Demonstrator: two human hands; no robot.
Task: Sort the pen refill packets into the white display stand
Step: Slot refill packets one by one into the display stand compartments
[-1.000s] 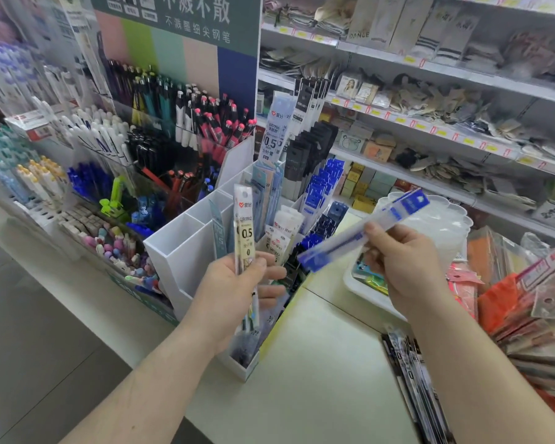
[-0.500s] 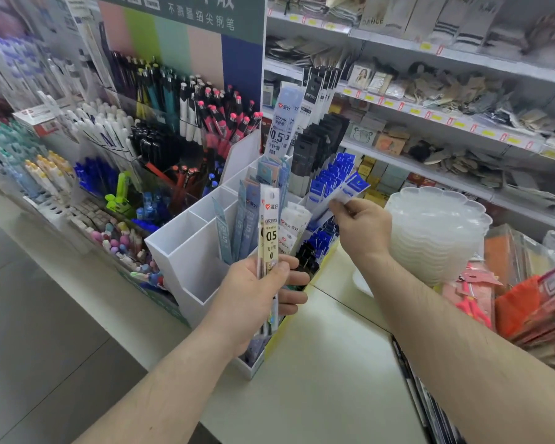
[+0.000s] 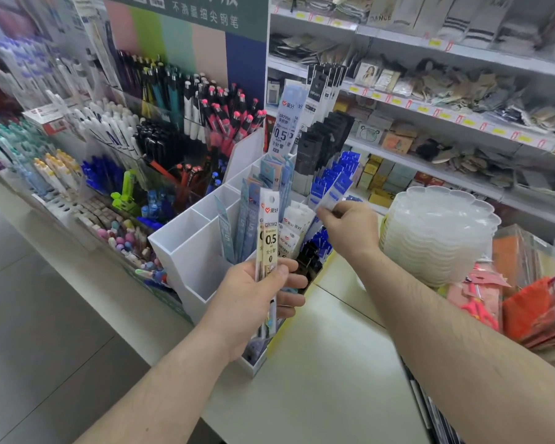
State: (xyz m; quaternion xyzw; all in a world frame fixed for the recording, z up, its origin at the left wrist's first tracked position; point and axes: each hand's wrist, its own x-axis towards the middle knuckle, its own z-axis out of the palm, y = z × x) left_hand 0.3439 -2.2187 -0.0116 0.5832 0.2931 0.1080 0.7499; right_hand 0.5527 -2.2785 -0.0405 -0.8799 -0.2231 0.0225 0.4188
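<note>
The white display stand [image 3: 186, 248] sits on the pale counter, its stepped compartments holding upright refill packets. My left hand [image 3: 253, 302] grips a yellow-white refill packet [image 3: 267, 238] marked 0.5, held upright in front of the stand. My right hand [image 3: 350, 229] pinches a blue-topped refill packet [image 3: 332, 193] at the stand's right side, among other blue packets [image 3: 327, 177] standing there. Pale blue packets [image 3: 247, 213] fill a middle compartment.
Pen racks [image 3: 173, 123] crowd the left behind the stand. A stack of clear scalloped trays [image 3: 439, 232] stands right of my right hand. Orange and red packets [image 3: 532, 299] pile at the far right. Store shelves [image 3: 430, 123] run behind. Dark refills [image 3: 430, 408] lie by my right forearm.
My right hand carried the blue packet from mid-air to the stand's right side, lowering it among the blue packets. My left hand kept its packet, shifting slightly.
</note>
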